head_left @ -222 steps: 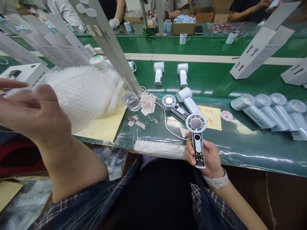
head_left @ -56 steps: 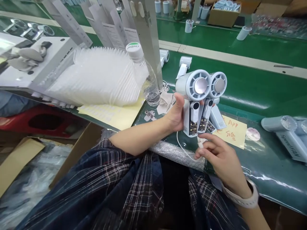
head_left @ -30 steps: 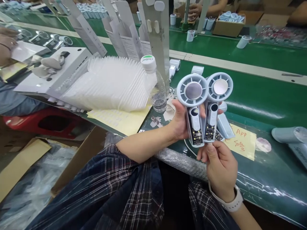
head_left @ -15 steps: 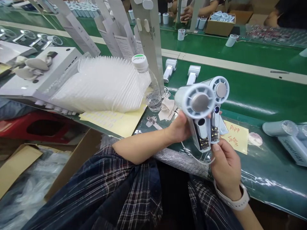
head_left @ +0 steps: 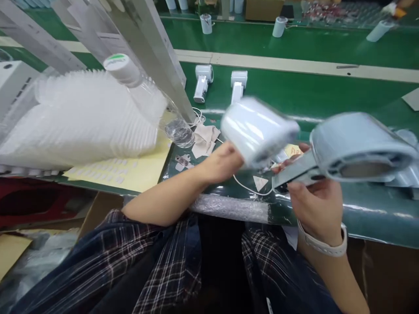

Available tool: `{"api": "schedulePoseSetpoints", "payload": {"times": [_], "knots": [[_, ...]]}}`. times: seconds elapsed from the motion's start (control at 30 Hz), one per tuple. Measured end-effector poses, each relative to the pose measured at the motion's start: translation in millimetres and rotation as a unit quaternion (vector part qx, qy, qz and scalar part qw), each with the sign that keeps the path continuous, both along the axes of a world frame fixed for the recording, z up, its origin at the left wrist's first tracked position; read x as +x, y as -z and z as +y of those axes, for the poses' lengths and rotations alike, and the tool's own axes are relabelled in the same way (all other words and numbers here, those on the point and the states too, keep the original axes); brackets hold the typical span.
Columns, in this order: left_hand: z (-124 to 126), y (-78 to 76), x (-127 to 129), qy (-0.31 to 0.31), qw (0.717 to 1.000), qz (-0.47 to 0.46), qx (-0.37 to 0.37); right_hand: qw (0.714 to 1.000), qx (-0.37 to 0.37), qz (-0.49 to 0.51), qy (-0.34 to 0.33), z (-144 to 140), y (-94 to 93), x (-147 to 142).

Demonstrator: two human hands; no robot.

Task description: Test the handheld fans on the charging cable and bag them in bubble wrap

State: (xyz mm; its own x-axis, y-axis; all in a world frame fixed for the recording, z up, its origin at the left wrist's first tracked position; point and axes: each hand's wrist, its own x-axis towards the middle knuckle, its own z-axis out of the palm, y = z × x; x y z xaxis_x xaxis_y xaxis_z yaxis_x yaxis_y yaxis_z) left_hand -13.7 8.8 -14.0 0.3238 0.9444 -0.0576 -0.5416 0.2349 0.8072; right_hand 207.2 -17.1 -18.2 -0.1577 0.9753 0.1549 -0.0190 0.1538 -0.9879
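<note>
My right hand is closed round the handle of a pale blue handheld fan, tilted with its wide head to the right. A thin white cable runs to the bottom end of that handle. My left hand grips a second pale blue fan, smeared by motion, whose handle is mostly hidden. Beneath the two fans lie a small white triangular piece and, partly covered, a yellow note with red writing.
A clear bottle leans by a stack of white plastic trays at left. Beside it lies a beige cloth. Beyond, two fans lie on the green surface near a metal post. Blue cylinders stand farther back.
The two fans, held side by side before, are now apart. The right one has swung right and tipped over sideways; the left one has turned too. My view has shifted right.
</note>
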Motion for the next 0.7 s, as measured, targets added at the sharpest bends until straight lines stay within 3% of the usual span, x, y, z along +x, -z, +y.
{"api": "schedulePoseSetpoints", "payload": {"times": [0.2,0.37,0.57,0.7], "knots": [[0,4.3,6,0.026,0.996,0.010,0.086,0.990,-0.066,0.118,-0.048,2,2.6,5],[-8,8.0,12,0.075,0.988,0.026,0.132,0.985,-0.054,0.146,-0.073,-6,7.2,6],[-7,7.5,10,0.090,0.985,0.070,0.131,0.987,-0.073,0.123,-0.077,-5,10.1,3],[-3,7.9,9,0.123,0.983,0.035,0.131,0.984,-0.091,0.139,-0.063,0,10.2,-2]]}}
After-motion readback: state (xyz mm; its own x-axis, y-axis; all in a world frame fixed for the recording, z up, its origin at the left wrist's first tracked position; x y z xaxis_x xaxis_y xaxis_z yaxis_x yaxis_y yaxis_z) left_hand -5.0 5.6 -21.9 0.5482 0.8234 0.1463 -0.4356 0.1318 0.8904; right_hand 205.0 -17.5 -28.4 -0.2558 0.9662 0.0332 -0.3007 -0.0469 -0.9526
